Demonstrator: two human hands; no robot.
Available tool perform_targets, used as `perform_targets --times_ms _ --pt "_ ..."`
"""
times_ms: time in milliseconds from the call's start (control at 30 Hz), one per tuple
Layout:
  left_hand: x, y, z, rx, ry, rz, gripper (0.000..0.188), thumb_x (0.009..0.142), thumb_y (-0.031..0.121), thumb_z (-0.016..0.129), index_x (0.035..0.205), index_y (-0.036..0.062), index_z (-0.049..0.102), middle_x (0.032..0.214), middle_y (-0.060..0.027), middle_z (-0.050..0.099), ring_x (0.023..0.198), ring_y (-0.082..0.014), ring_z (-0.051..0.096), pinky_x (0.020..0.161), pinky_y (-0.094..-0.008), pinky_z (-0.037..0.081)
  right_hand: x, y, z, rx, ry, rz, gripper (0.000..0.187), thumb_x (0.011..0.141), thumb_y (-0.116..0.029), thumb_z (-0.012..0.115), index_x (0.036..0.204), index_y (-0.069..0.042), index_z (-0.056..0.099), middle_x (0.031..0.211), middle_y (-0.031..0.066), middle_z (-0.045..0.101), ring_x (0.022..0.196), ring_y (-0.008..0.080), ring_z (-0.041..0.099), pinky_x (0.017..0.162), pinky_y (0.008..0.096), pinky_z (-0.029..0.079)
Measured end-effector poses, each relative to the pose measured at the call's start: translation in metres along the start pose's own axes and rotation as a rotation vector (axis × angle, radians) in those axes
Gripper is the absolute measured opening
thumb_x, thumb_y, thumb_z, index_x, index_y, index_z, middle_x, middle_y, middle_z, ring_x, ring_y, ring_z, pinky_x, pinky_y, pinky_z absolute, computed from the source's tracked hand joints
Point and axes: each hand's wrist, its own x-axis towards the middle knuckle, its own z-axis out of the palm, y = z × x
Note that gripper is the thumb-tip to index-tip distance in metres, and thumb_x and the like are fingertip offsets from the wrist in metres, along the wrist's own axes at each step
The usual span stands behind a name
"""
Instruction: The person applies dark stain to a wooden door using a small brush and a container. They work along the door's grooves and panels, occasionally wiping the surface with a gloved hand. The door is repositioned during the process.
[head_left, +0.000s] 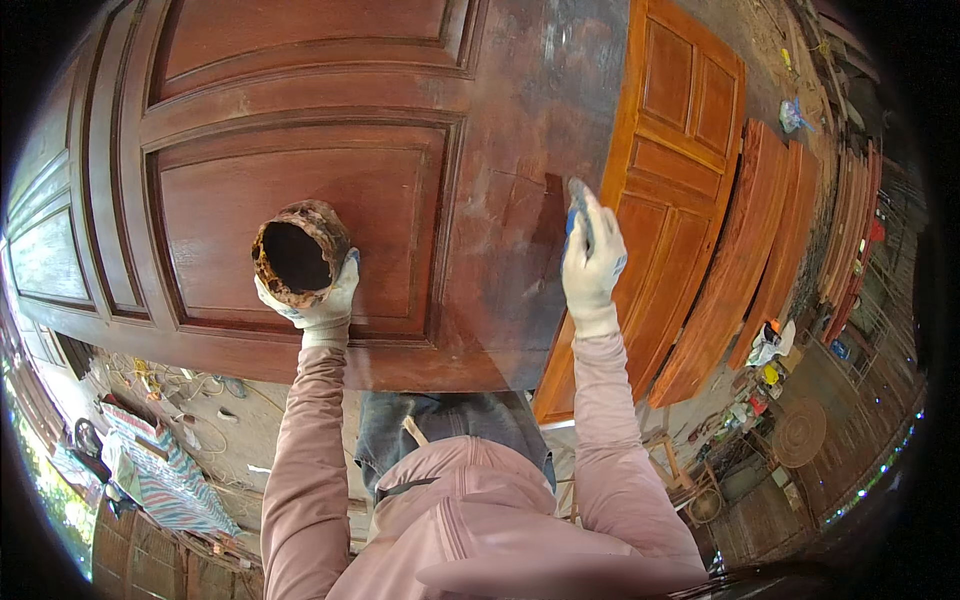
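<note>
A large reddish-brown panelled wooden door (pixel 300 225) stretches out in front of me. My left hand (pixel 325 312), in a whitish work glove, is wrapped round a crusted, rust-brown can (pixel 330 228). The can's round mouth faces up and its inside looks dark; it is held over the lower panel. To the right, my right hand (pixel 592 255), gloved too, is over the door's right border with its fingers closed together. A bit of blue shows at the fingers' left side; I cannot make out whether it is a held thing or the glove's coating.
An orange-brown panelled door (pixel 655 190) lies to the right, beside reddish wooden planks (pixel 730 270). Further right are stacked wooden strips (pixel 850 235) and a round woven tray (pixel 799 434). A striped sheet (pixel 170 480) lies at the lower left, near cords on the ground.
</note>
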Motion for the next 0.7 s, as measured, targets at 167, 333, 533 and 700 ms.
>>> perform_targets --times_ms 167,333,533,700 --pt "0.002 -0.004 0.000 0.141 -0.043 0.060 0.121 0.060 0.049 0.093 0.150 -0.0004 0.028 0.148 -0.0187 0.041 0.139 -0.0349 0.041 0.118 -0.0475 0.032 -0.015 -0.003 0.001 -0.077 0.010 -0.081 0.038 0.084 -0.002 0.070 0.122 -0.008 0.069 0.086 0.0107 0.062 0.076 0.0289 0.063 0.068 0.0378 0.052" --pt "0.000 -0.005 0.001 0.016 -0.030 0.055 0.100 0.073 0.042 0.087 0.152 0.0033 0.038 0.154 -0.0162 0.043 0.147 -0.0346 0.034 0.123 -0.0461 0.022 -0.011 -0.004 0.006 -0.192 -0.041 -0.107 0.040 0.080 -0.007 0.073 0.120 -0.012 0.069 0.081 0.0077 0.056 0.075 0.0264 0.061 0.065 0.0378 0.050" --pt "0.001 0.002 0.001 -0.172 -0.013 -0.012 0.103 0.073 0.040 0.088 0.153 0.0027 0.035 0.155 -0.0158 0.041 0.148 -0.0323 0.032 0.124 -0.0455 0.021 -0.017 -0.016 -0.009 -0.149 -0.113 -0.093 0.043 0.078 -0.008 0.073 0.120 -0.013 0.070 0.082 0.0087 0.057 0.075 0.0273 0.062 0.067 0.0385 0.051" --pt "0.002 0.004 0.000 -0.139 -0.014 -0.026 0.103 0.073 0.040 0.089 0.152 0.0028 0.036 0.155 -0.0158 0.040 0.147 -0.0327 0.033 0.124 -0.0450 0.020 -0.007 -0.017 -0.015 -0.206 -0.056 -0.072 0.032 0.087 -0.003 0.068 0.119 -0.007 0.070 0.088 0.0131 0.064 0.077 0.0300 0.065 0.068 0.0368 0.052"
